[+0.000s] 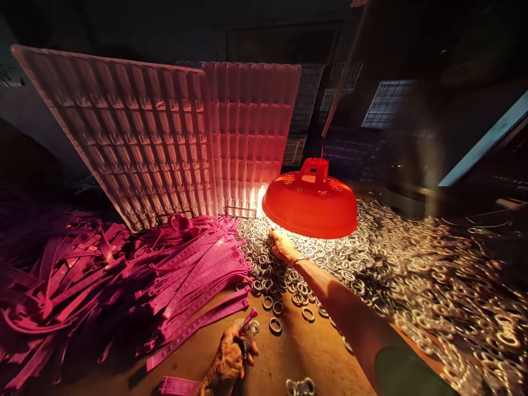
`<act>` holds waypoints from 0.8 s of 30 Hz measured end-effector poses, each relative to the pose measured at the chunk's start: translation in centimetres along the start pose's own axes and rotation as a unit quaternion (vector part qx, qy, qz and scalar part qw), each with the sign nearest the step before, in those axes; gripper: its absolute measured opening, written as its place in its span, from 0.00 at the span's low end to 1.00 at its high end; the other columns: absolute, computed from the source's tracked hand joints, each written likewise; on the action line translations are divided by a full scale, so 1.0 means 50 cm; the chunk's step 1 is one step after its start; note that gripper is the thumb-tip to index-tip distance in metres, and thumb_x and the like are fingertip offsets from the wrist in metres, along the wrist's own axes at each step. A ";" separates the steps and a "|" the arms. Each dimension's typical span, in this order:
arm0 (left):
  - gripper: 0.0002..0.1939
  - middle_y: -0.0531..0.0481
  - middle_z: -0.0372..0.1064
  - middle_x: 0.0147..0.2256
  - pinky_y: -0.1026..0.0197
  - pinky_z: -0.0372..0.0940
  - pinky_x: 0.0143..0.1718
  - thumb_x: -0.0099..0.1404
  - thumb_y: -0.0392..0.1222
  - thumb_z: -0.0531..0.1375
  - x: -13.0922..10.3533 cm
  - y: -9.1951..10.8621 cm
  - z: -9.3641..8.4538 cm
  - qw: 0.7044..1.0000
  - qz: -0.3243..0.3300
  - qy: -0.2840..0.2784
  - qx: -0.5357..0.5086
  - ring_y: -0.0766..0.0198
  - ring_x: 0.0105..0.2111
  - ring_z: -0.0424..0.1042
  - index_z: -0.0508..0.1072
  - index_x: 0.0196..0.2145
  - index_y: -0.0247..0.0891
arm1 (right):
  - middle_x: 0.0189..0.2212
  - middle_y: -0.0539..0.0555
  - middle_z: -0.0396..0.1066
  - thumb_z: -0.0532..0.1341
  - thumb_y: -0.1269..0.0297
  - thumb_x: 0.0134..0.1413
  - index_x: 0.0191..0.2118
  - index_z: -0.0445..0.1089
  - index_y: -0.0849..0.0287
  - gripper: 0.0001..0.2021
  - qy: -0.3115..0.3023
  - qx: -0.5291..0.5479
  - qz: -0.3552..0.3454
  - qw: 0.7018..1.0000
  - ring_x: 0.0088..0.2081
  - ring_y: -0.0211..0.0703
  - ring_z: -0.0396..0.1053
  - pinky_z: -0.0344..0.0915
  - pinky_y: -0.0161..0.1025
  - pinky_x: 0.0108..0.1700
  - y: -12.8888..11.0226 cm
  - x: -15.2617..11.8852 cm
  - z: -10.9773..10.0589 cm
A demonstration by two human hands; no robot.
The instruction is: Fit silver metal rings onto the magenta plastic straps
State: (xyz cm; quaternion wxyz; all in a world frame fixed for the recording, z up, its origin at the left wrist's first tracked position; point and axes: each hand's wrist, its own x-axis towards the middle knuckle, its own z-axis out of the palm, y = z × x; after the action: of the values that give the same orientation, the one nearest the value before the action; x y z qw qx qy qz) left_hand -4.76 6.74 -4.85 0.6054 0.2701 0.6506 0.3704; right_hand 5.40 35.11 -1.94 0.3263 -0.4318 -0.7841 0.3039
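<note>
My left hand (231,352) is low in the middle, with its fingers wrapped round a pink strap (251,316) and a few metal rings (249,333). The strap's short end sticks up above my fingers, and a longer pink piece (177,386) shows below my wrist. My right arm stretches forward, and my right hand (284,246) is closed over the pile of metal rings (264,264), just beneath the left rim of the red lampshade (309,206). Whether its fingertips hold anything is hidden. Several loose rings (275,325) lie on the tabletop between my hands.
A heap of pink straps (198,269) covers the left side. Two clear ribbed trays (165,143) stand upright behind it, the other tray (256,126) farther back. The lamp hangs low from a cord (340,88). More rings (445,275) spread across the right side. A small ring cluster (300,387) lies in front.
</note>
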 end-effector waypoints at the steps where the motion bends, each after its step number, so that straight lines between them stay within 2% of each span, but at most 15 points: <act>1: 0.28 0.51 0.69 0.26 0.66 0.49 0.18 0.40 0.66 0.51 -0.007 0.003 -0.001 0.999 0.010 0.001 -0.033 0.65 0.22 0.67 0.62 0.34 0.44 | 0.23 0.52 0.60 0.55 0.77 0.33 0.26 0.62 0.54 0.11 0.002 0.005 0.001 1.000 0.33 0.45 0.62 0.58 0.40 0.39 -0.002 -0.007 -0.006; 4: 0.27 0.51 0.70 0.28 0.66 0.48 0.20 0.44 0.64 0.55 -0.027 0.013 -0.006 0.993 0.056 -0.001 -0.107 0.65 0.26 0.68 0.64 0.35 0.43 | 0.23 0.52 0.60 0.56 0.72 0.39 0.25 0.61 0.54 0.05 0.009 0.020 0.004 1.000 0.31 0.44 0.59 0.58 0.40 0.37 -0.014 -0.042 -0.029; 6: 0.27 0.52 0.69 0.27 0.66 0.48 0.21 0.41 0.64 0.57 -0.037 0.025 -0.008 0.989 0.069 -0.013 -0.129 0.68 0.25 0.65 0.64 0.33 0.42 | 0.23 0.51 0.60 0.56 0.69 0.43 0.25 0.60 0.55 0.02 0.011 0.033 0.010 0.999 0.29 0.42 0.57 0.58 0.40 0.35 -0.024 -0.078 -0.043; 10: 0.25 0.54 0.63 0.24 0.65 0.48 0.25 0.41 0.62 0.63 -0.051 0.065 0.000 0.981 0.140 -0.033 -0.130 0.71 0.22 0.57 0.63 0.28 0.40 | 0.22 0.48 0.58 0.55 0.62 0.49 0.25 0.59 0.57 0.06 0.005 0.076 0.032 0.997 0.26 0.37 0.52 0.55 0.36 0.30 -0.036 -0.158 -0.062; 14: 0.22 0.56 0.58 0.22 0.63 0.47 0.25 0.47 0.60 0.61 -0.058 0.089 0.017 0.973 0.191 -0.058 -0.114 0.71 0.21 0.53 0.64 0.27 0.39 | 0.21 0.47 0.57 0.57 0.60 0.46 0.26 0.60 0.58 0.08 0.001 0.132 0.087 0.987 0.23 0.35 0.53 0.53 0.33 0.25 -0.030 -0.206 -0.072; 16: 0.20 0.55 0.59 0.24 0.63 0.48 0.26 0.51 0.59 0.60 -0.057 0.085 0.022 0.971 0.195 -0.073 -0.117 0.71 0.22 0.54 0.64 0.28 0.39 | 0.19 0.45 0.57 0.58 0.60 0.44 0.31 0.62 0.58 0.09 -0.008 0.168 0.125 0.978 0.21 0.35 0.54 0.54 0.32 0.22 -0.026 -0.214 -0.075; 18: 0.19 0.55 0.59 0.24 0.63 0.48 0.26 0.53 0.58 0.59 -0.055 0.075 0.023 0.971 0.194 -0.080 -0.116 0.70 0.23 0.55 0.63 0.28 0.39 | 0.18 0.44 0.58 0.58 0.60 0.42 0.39 0.62 0.58 0.15 -0.015 0.210 0.157 0.965 0.19 0.36 0.56 0.55 0.32 0.20 -0.025 -0.217 -0.078; 20: 0.20 0.54 0.59 0.24 0.63 0.49 0.27 0.54 0.59 0.59 -0.054 0.068 0.022 0.970 0.199 -0.081 -0.112 0.69 0.24 0.55 0.63 0.28 0.39 | 0.18 0.44 0.59 0.59 0.60 0.39 0.42 0.61 0.58 0.20 -0.020 0.252 0.178 0.951 0.19 0.36 0.57 0.57 0.33 0.20 -0.031 -0.222 -0.080; 24: 0.20 0.52 0.62 0.26 0.63 0.52 0.28 0.57 0.60 0.56 -0.059 0.086 0.024 0.967 0.226 -0.070 -0.093 0.69 0.24 0.55 0.68 0.34 0.38 | 0.20 0.45 0.58 0.59 0.59 0.36 0.34 0.60 0.57 0.15 -0.060 0.337 0.209 0.916 0.20 0.33 0.56 0.55 0.31 0.20 -0.058 -0.249 -0.078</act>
State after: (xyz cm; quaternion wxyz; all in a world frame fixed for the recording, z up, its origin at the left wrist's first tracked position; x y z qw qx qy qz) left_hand -3.65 7.05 0.36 0.5724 0.3783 0.4912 0.5366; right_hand 12.19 23.71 -0.51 0.3343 -0.4312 -0.5450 0.6366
